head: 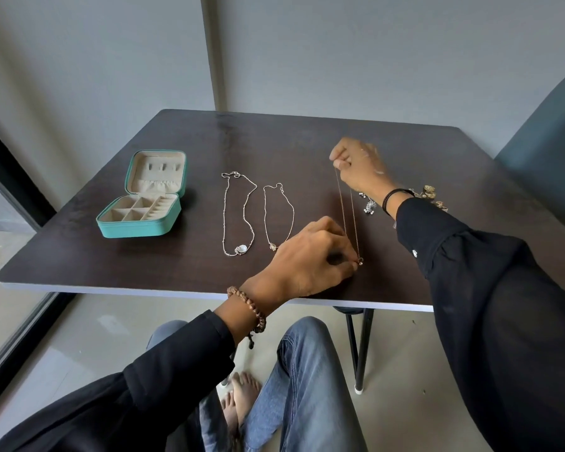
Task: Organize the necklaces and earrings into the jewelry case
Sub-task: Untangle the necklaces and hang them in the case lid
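Note:
A teal jewelry case [134, 225] lies open at the table's left, its beige compartments showing nothing inside. Two silver necklaces lie flat in the middle: one with a white oval pendant [241, 248], one thinner [278, 216] whose pendant is partly hidden by my left hand. A third thin necklace [348, 210] is stretched between my hands. My right hand [359, 164] pinches its top end, and my left hand [310, 259] pinches its small pendant near the table's front edge. Silver earrings [368, 203] and gold earrings [433, 195] lie beside my right wrist.
The dark wooden table [274, 141] stands against a grey wall. A dark blue chair [548, 132] is at the right. My legs in jeans show below the table's front edge, beside a black table leg [361, 347].

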Tool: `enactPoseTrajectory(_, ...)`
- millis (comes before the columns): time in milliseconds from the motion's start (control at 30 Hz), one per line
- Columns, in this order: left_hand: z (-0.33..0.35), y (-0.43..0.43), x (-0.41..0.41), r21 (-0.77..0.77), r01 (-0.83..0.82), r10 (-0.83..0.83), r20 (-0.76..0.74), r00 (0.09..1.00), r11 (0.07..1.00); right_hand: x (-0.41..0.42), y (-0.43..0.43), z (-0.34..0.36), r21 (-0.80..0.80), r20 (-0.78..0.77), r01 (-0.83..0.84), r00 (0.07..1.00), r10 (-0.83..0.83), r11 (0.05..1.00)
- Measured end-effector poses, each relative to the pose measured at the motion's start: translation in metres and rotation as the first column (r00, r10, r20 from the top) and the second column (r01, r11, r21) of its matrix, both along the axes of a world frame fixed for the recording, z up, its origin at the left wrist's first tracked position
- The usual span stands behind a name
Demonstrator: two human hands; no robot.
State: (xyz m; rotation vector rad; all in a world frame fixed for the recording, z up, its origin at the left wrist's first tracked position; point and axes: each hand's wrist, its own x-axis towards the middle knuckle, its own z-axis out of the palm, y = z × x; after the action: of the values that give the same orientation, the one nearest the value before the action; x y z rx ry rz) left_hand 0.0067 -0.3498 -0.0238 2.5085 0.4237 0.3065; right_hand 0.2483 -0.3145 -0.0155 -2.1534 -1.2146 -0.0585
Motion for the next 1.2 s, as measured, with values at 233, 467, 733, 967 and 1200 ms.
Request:
enactPoseTrajectory(233,-0.006,-0.002,0.002,0.309,0.005,-0.020,0.045,0.999,0.951,0.001,-0.004,-0.015,-0.054,0.057,-0.028,0.998,0.031,0.998)
enactPoseTrajectory(467,-0.004,-0.003,0.001,0.348,0.004,-0.035,0.083,0.996,0.937,0.000,-0.006,-0.017,-0.085,0.091,-0.038,0.995,0.046,0.996)
enactPoseTrajectory(733,0.005,-0.007,0.000,0.363,0.078,-0.060,-0.062,0.996,0.928,-0.002,-0.010,-0.022,-0.111,0.133,-0.046,0.989,0.061,0.993)
enactPoseTrajectory(967,0.006,-0.010,0.002,0.406,0.077,-0.037,-0.106,0.994,0.911,-0.007,-0.015,-0.017,-0.139,0.160,-0.046,0.985,0.068,0.989)
enactPoseTrajectory(1200,0.007,-0.003,0.000,0.387,0.004,0.013,-0.041,0.999,0.922,-0.014,-0.008,-0.009,-0.162,0.145,-0.083,0.984,0.107,0.983)
